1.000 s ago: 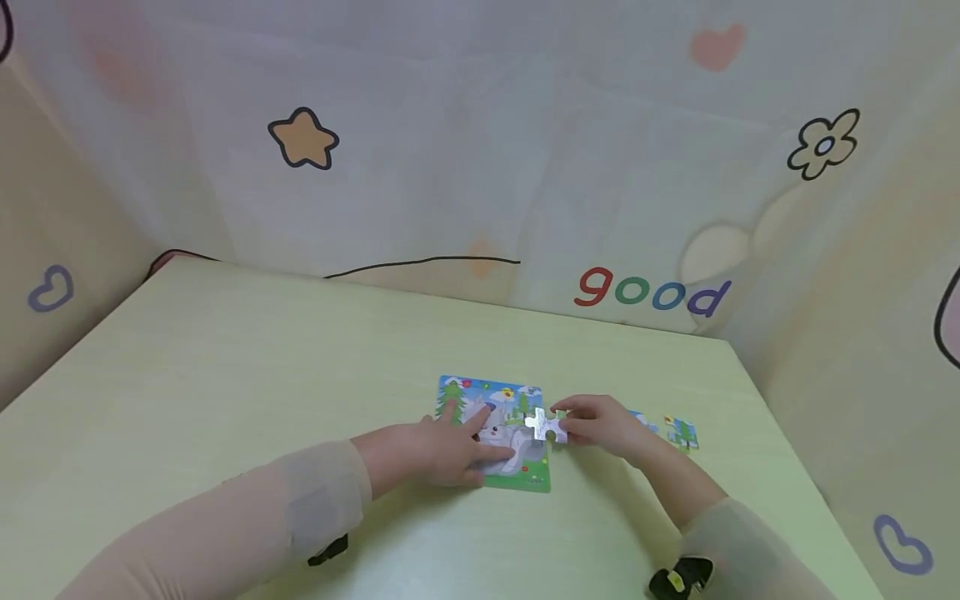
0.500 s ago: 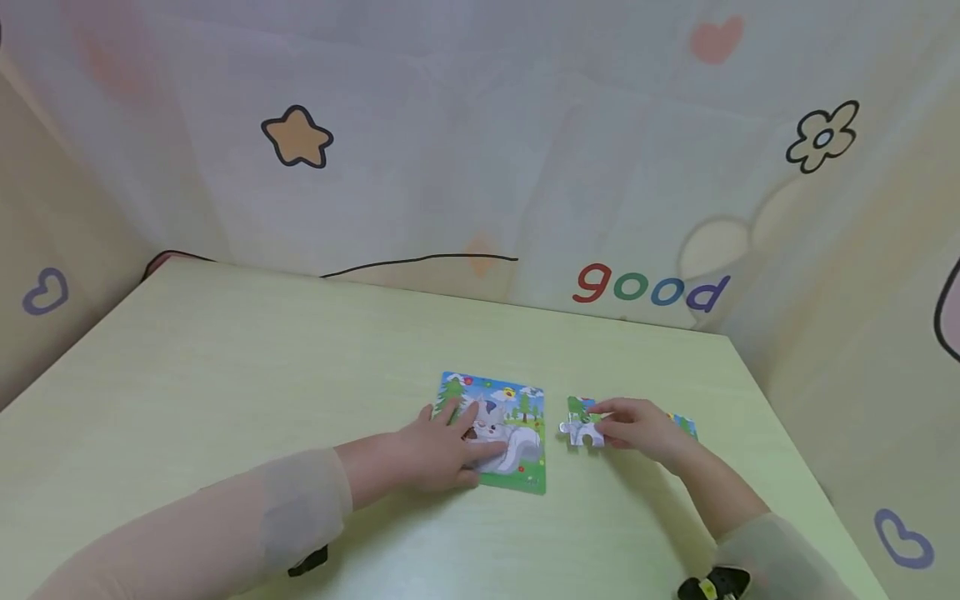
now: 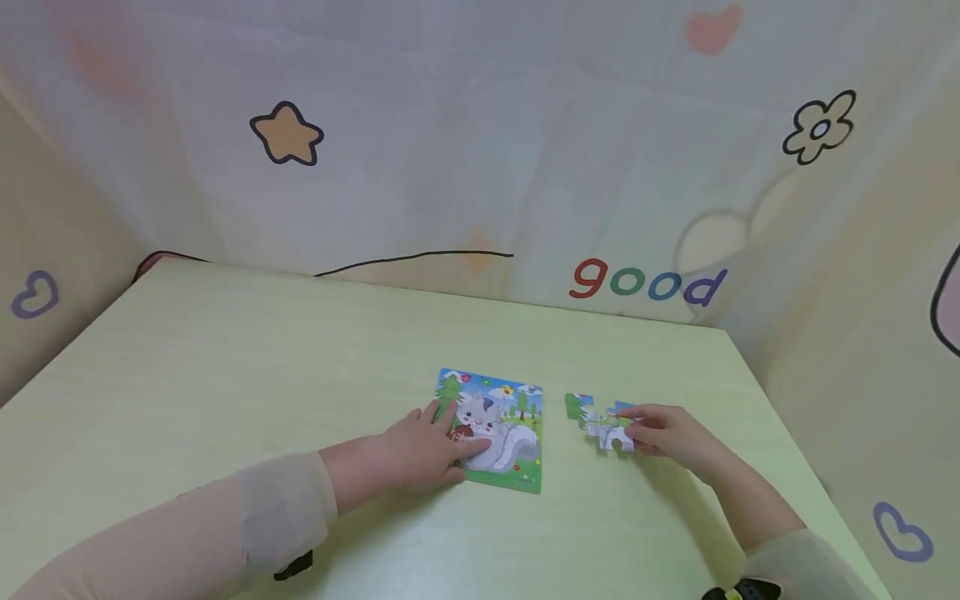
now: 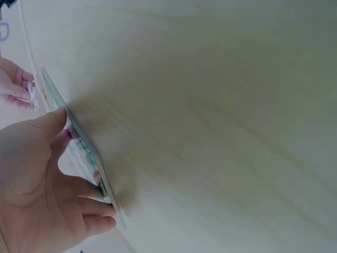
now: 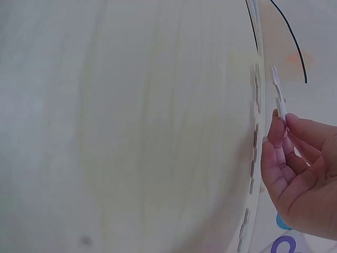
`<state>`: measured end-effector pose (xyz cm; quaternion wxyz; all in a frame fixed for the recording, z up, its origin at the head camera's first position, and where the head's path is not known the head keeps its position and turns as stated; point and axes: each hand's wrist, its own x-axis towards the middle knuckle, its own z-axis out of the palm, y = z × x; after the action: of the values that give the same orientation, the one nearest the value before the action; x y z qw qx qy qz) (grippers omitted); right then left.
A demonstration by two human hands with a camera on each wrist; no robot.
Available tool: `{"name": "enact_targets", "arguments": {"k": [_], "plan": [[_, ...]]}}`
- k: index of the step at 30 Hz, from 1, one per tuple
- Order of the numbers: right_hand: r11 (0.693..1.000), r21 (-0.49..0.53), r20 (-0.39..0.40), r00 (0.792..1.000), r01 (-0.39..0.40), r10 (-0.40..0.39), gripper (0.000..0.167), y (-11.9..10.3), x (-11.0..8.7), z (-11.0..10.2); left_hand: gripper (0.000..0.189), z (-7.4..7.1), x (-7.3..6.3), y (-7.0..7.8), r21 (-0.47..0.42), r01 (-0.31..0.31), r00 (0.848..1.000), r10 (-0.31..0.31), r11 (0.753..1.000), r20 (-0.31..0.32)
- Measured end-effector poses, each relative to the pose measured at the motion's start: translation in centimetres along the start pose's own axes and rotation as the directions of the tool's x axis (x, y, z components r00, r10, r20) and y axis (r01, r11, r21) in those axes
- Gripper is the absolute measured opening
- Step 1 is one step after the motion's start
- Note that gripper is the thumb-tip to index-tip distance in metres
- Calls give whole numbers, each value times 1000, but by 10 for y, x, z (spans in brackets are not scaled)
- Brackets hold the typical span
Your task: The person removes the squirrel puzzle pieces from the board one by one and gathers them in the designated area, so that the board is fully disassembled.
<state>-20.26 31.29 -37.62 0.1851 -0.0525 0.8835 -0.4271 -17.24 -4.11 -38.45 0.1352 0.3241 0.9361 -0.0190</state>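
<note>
A square picture board [image 3: 517,468] with a grey squirrel, trees and sky lies on the table. My left hand [image 3: 416,452] rests on its left side, fingers spread; the left wrist view has the thumb and fingertips along the board's edge [image 4: 87,139]. To the right, my right hand [image 3: 678,437] pinches a jigsaw puzzle piece [image 3: 609,437], grey-white with rounded tabs, between thumb and fingers. In the right wrist view that piece [image 5: 278,89] is raised above the table. Other puzzle pieces [image 3: 576,405] lie just behind it, partly covered by the hand.
In the right wrist view several flat pieces [image 5: 256,87] lie in a line along the table. The pale table [image 3: 262,358] ends at a printed cloth wall [image 3: 420,167] at the back. More cloth stands at the left and right.
My right hand has carried the puzzle piece rightward, from the board's right edge to over the loose pieces. My left hand has slid slightly left, uncovering more of the squirrel.
</note>
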Motion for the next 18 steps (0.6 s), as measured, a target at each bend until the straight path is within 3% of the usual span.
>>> {"name": "enact_targets", "arguments": {"k": [18], "plan": [[1000, -8, -47, 999, -6, 6, 37, 31, -26, -27, 49, 2, -1, 6, 58, 25, 1000, -24, 998, -17]]}}
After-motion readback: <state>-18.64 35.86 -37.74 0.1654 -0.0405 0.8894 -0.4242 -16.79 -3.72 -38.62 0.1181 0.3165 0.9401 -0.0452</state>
